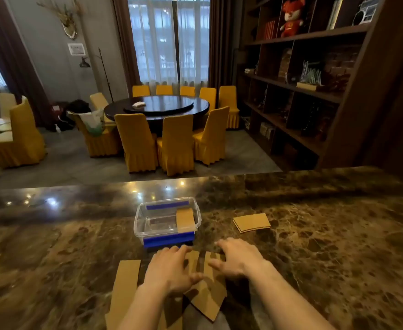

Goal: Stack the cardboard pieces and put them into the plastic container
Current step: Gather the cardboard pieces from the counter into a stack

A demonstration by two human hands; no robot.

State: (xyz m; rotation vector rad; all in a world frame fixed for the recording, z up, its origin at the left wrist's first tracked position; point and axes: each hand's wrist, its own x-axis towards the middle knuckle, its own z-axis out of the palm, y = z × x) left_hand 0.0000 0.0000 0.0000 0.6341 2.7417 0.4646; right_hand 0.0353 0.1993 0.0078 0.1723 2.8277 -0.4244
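Note:
A clear plastic container (138,220) with blue clips stands on the marble counter, and one cardboard piece (185,218) leans inside it at the right. Several brown cardboard pieces (211,298) lie spread on the counter in front of it. My left hand (171,270) rests flat on them, fingers spread. My right hand (237,258) lies on their right edge, fingers apart. One long cardboard strip (125,282) lies to the left of my left arm. A small stack of cardboard (251,222) sits apart, right of the container.
The dark marble counter (326,234) stretches wide to both sides. Beyond its far edge are a round dining table (157,107) with yellow chairs and a wooden bookshelf (314,79) on the right.

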